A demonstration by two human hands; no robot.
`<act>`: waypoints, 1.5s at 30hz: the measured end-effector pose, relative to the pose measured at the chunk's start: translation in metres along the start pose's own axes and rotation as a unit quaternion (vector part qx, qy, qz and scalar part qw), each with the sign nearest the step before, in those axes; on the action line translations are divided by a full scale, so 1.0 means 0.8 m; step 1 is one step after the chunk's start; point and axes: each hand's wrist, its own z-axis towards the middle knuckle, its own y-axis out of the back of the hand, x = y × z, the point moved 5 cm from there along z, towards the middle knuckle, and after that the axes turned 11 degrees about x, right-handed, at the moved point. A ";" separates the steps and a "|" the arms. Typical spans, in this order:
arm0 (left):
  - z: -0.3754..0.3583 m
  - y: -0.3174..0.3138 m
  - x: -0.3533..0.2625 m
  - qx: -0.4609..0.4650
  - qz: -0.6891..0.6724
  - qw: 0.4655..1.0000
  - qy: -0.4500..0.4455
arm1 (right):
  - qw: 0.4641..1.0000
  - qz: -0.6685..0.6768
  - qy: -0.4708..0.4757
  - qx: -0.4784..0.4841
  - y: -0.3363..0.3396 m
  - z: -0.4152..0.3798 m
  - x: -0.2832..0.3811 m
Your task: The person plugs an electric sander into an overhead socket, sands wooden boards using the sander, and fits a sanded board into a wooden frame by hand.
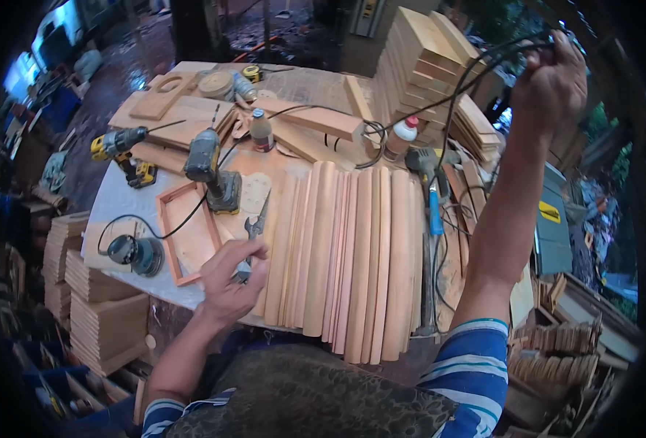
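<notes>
Raised high at the far right, my right hand [553, 80] is closed around a black power cord [476, 62]. The cord hangs in loops from the fist down toward the back of the table. My left hand [232, 281] hovers near the table's front edge, its fingers loosely bent and apart, with nothing visible in them. Just beyond it lies an open-end wrench [254, 225], partly hidden. Right of that hand, a row of long wooden strips [363, 248] lies side by side. A shallow wooden frame [186, 233] rests to its left.
A sander [139, 254], a yellow drill [124, 152] and a grey drill [210, 171] occupy the left side. Two bottles [261, 131] stand farther back. A blue-handled hammer [435, 208] lies right of the strips. Stacked boards [421, 62] rise at the back right.
</notes>
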 end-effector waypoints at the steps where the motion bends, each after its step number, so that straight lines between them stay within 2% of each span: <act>1: 0.021 -0.008 -0.001 0.021 -0.018 1.000 -0.010 | 1.000 -0.014 0.005 0.000 0.013 0.014 0.000; 4: 0.082 -0.035 0.000 0.034 -0.096 0.995 -0.015 | 0.997 -0.044 0.050 0.050 0.051 0.068 0.045; 5: 0.105 -0.047 -0.001 0.061 -0.140 0.988 -0.008 | 0.954 0.259 -0.127 0.086 0.055 0.093 0.060; 6: 0.128 -0.062 -0.008 0.088 -0.185 0.979 0.000 | 0.792 0.523 -0.296 0.105 0.046 0.098 0.075; 8: 0.169 -0.093 -0.040 0.184 -0.295 0.934 0.083 | 0.725 0.621 -0.258 0.144 0.028 0.116 0.093; 9: 0.190 -0.109 -0.051 0.196 -0.271 0.939 0.080 | 0.693 0.669 -0.204 0.174 0.056 0.134 0.119; 10: 0.211 -0.123 -0.061 0.205 -0.244 0.945 0.078 | 0.686 0.662 -0.243 0.182 0.067 0.149 0.145; 11: 0.229 -0.135 -0.070 0.212 -0.248 0.942 0.075 | 0.707 0.627 -0.247 0.213 0.083 0.162 0.165; 12: 0.243 -0.148 -0.085 0.241 -0.240 0.940 0.019 | 0.726 0.591 -0.255 0.243 0.094 0.166 0.178; 13: 0.254 -0.158 -0.098 0.268 -0.232 0.934 -0.040 | 0.704 0.607 -0.250 0.270 0.094 0.167 0.186; 14: 0.264 -0.158 -0.103 0.277 -0.236 0.930 -0.045 | 0.684 0.622 -0.242 0.295 0.091 0.167 0.187; 16: 0.282 -0.159 -0.102 0.310 -0.221 0.924 0.033 | 0.683 0.615 -0.223 0.325 0.092 0.164 0.176; 17: 0.288 -0.165 -0.100 0.249 -0.371 0.894 0.036 | 0.681 0.592 -0.227 0.367 0.098 0.161 0.170; 18: 0.289 -0.172 -0.092 0.257 -0.376 0.890 0.033 | 0.676 0.568 -0.231 0.409 0.106 0.157 0.164; 19: 0.292 -0.160 -0.089 0.216 -0.453 0.860 0.087 | 0.648 0.567 -0.268 0.432 0.116 0.146 0.157; 20: 0.293 -0.151 -0.084 0.176 -0.526 0.820 0.142 | 0.653 0.556 -0.274 0.434 0.132 0.136 0.146; 21: 0.295 -0.144 -0.083 0.170 -0.543 0.808 0.156 | 0.664 0.512 -0.275 0.470 0.148 0.118 0.134; 22: 0.298 -0.137 -0.077 0.162 -0.559 0.795 0.169 | 0.672 0.468 -0.272 0.505 0.163 0.098 0.120; 24: 0.308 -0.129 -0.054 0.177 -0.584 0.775 0.166 | 0.676 0.440 -0.317 0.499 0.195 0.026 0.082; 26: 0.311 -0.126 -0.041 0.149 -0.631 0.740 0.179 | 0.685 0.375 -0.404 0.476 0.239 -0.044 0.047; 27: 0.303 -0.127 -0.045 0.134 -0.650 0.722 0.196 | 0.688 0.304 -0.421 0.507 0.261 -0.089 0.021; 30: 0.290 -0.130 -0.044 0.172 -0.648 0.721 0.175 | 0.692 0.103 -0.431 0.571 0.320 -0.248 -0.073; 32: 0.296 -0.128 -0.051 0.154 -0.631 0.744 0.155 | 0.662 0.018 -0.477 0.578 0.346 -0.368 -0.141; 34: 0.309 -0.132 -0.055 0.146 -0.614 0.767 0.118 | 0.610 -0.090 -0.455 0.642 0.351 -0.458 -0.183; 36: 0.323 -0.139 -0.059 0.078 -0.542 0.826 0.130 | 0.591 -0.045 -0.461 0.661 0.334 -0.544 -0.222; 38: 0.348 -0.145 -0.030 0.048 -0.522 0.841 0.130 | 0.580 -0.025 -0.421 0.697 0.305 -0.598 -0.245; 40: 0.376 -0.148 0.004 0.021 -0.479 0.863 0.161 | 0.574 0.028 -0.436 0.692 0.285 -0.651 -0.247; 42: 0.391 -0.162 0.007 -0.036 -0.389 0.892 0.228 | 0.577 0.071 -0.436 0.687 0.263 -0.682 -0.273; 44: 0.390 -0.180 0.010 -0.037 -0.344 0.898 0.272 | 0.579 0.131 -0.395 0.701 0.231 -0.713 -0.284; 45: 0.387 -0.189 0.012 -0.031 -0.351 0.889 0.292 | 0.602 0.162 -0.391 0.676 0.221 -0.720 -0.290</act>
